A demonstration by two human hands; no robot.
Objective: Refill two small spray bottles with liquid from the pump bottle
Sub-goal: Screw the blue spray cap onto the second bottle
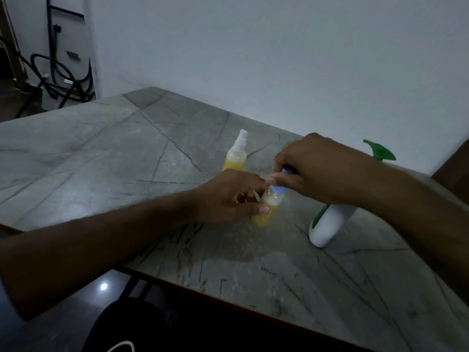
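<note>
Held spray btl [266, 209] mid-table [101, 158]; 2nd [234, 156] behind-left, pump btl [327, 224] right

Grey marble-look table [101, 153] with dark veins, brown edge. Plain white wall [279, 47] behind. Far left corner: black cables [54, 80] looped on the floor. Glossy dark floor [101, 288] below table, small light reflection.

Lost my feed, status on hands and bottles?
Left hand grips near spray bottle; right hand pinches its blue cap. Far spray bottle capped. Pump bottle standing right, clear.
</note>
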